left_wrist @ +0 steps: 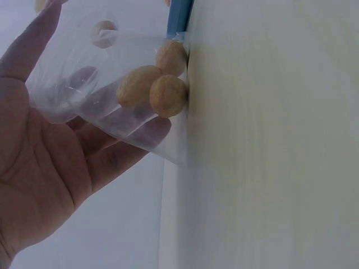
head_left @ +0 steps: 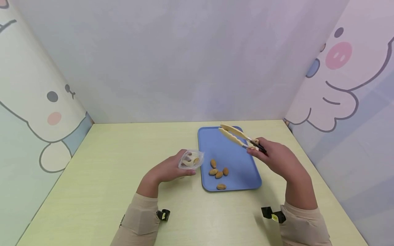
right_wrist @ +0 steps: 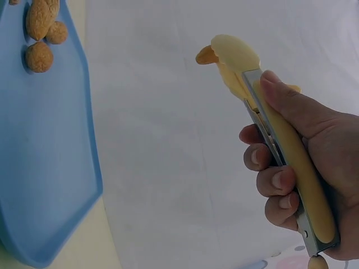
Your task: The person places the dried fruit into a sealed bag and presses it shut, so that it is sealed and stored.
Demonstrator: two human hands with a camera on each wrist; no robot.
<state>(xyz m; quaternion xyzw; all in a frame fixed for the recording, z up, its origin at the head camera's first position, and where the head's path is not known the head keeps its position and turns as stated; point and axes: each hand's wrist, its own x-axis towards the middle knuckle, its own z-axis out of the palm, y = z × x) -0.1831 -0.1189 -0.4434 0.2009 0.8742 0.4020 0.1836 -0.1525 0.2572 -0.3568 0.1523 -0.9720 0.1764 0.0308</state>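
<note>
My left hand (head_left: 170, 168) holds a clear plastic bag (head_left: 197, 155) by its upper part, to the left of the blue tray (head_left: 252, 172). In the left wrist view, several brown nuts in their shells (left_wrist: 168, 96) lie at the bottom of the bag, close to the tabletop, and the fingers show through the plastic. My right hand (head_left: 278, 158) grips a pair of cream-tipped tongs (head_left: 234, 139) over the tray's upper right. The tongs' arms stand apart in the head view. An orange-brown piece (right_wrist: 206, 55) shows at their tip in the right wrist view.
Several more brown nuts (head_left: 219, 175) lie on the lower left part of the tray, one of them near its front rim. The pale yellow table (head_left: 123, 147) meets a grey back wall (head_left: 184, 68) and side walls with cartoon animals.
</note>
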